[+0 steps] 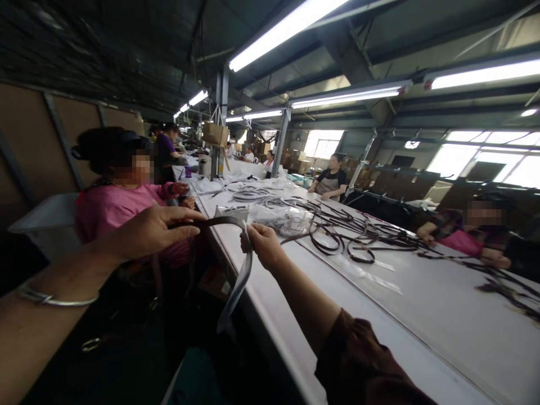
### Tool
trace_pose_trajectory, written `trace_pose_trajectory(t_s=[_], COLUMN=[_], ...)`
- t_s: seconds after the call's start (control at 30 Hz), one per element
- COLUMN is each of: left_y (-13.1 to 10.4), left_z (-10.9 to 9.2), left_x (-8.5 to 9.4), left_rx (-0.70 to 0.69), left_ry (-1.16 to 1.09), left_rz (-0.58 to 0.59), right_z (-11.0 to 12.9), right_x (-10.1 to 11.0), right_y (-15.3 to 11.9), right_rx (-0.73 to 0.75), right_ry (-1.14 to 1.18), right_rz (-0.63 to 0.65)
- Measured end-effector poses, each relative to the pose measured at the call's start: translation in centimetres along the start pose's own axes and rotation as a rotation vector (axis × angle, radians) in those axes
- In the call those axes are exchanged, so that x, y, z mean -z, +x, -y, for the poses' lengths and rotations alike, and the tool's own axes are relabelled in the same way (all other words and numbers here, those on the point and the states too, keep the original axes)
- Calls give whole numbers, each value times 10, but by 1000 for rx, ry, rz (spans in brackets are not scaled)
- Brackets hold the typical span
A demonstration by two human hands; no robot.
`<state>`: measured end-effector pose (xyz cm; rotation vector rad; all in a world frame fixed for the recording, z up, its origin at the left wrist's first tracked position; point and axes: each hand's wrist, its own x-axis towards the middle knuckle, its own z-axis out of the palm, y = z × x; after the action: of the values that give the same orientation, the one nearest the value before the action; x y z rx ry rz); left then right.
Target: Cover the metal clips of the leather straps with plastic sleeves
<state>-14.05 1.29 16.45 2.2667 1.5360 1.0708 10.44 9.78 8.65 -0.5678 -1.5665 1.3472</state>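
Observation:
A dark leather belt (221, 221) arches between my two hands above the near table edge. My left hand (158, 228), stretched out from the left with a silver bangle at the wrist, pinches it between thumb and fingers. At the belt's far end, my right hand (264, 244) is closed on a pale, clear plastic sleeve (239, 289) that hangs down past the table edge. Whether the belt end is inside the sleeve is hidden by my fingers. A metal buckle (90, 344) shows in the dark low on the left.
A long white table (379, 315) runs into the distance. Dark belts (329, 236) and plastic bags (280, 218) lie across it. A person in pink (113, 211) sits close on the left; others sit across the table. A metal post (282, 140) rises from the table.

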Motion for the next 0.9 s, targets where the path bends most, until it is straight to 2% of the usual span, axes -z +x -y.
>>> trace_pose_trajectory(t_s=[0.07, 0.17, 0.27, 0.37, 0.47, 0.53, 0.63, 0.73, 0.8, 0.9], left_y=[-6, -5, 7, 21, 25, 20, 6, -4, -7, -9], left_z=[11, 12, -8, -32, -43, -42, -34, -30, -31, -34], left_x=[13, 31, 40, 37, 18, -1, -30, -55, -68, -85], left_rx=[-23, -51, -66, -41, 10, 145, 408, 576, 623, 607], left_ry=[15, 43, 72, 63, -43, -202, -571, -826, -875, -885], left_rz=[-23, 74, 198, 289, 262, 274, 339, 289, 218, 136], right_z=[-5, -10, -2, 14, 25, 24, 14, 9, 12, 17], right_x=[9, 10, -3, -20, -31, -31, -25, -17, -15, -14], right_y=[-5, -8, -2, 4, 6, 6, 3, -7, -18, -33], right_rx=[-25, -11, 54, 110, 138, 149, 203, 230, 179, 34], right_ry=[-64, -118, -124, -127, -152, -186, -292, -455, -624, -862], right_rz=[19, 70, 103, 99, 90, 78, 22, -120, -184, -121])
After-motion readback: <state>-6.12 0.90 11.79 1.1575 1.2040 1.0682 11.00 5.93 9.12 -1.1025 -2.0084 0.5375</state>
